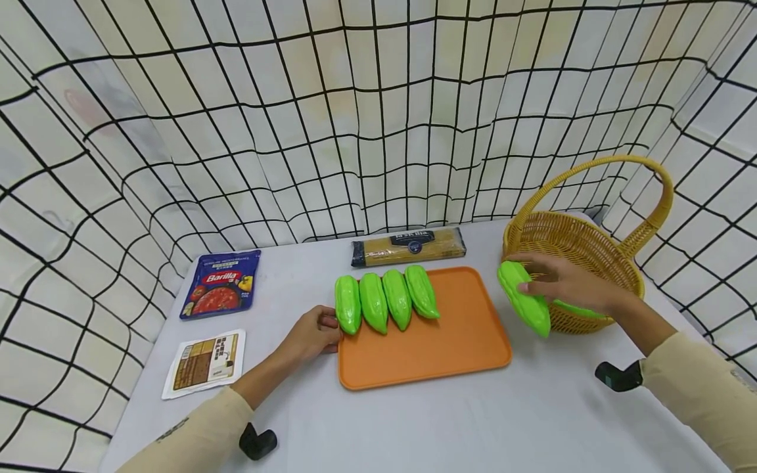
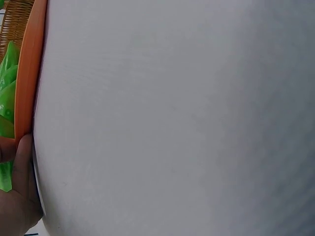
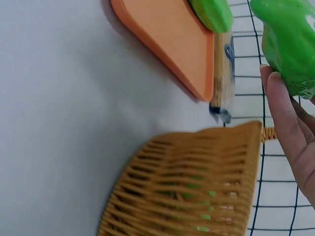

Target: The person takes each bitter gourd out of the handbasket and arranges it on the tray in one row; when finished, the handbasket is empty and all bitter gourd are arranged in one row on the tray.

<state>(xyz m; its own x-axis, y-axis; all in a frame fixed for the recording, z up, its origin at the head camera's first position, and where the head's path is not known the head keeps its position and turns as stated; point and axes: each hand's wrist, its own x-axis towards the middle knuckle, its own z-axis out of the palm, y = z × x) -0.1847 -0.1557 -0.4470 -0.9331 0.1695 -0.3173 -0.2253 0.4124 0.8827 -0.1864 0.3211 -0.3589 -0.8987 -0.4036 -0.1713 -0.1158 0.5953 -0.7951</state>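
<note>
My right hand grips a bright green bitter melon in front of the wicker basket's near left side. In the right wrist view, the fingertips press against the held melon's glossy wrapped surface. Another green melon shows inside the basket, partly hidden by the hand. My left hand pinches the left rim of an orange tray, thumb above and fingers at the edge. Several green bitter melons lie side by side along the tray's far left part.
Behind the tray lies a pack of spaghetti. On the left are a blue Barilla pouch and a white-and-brown food packet. Black netting surrounds the white table. The basket's tall handle arches upward.
</note>
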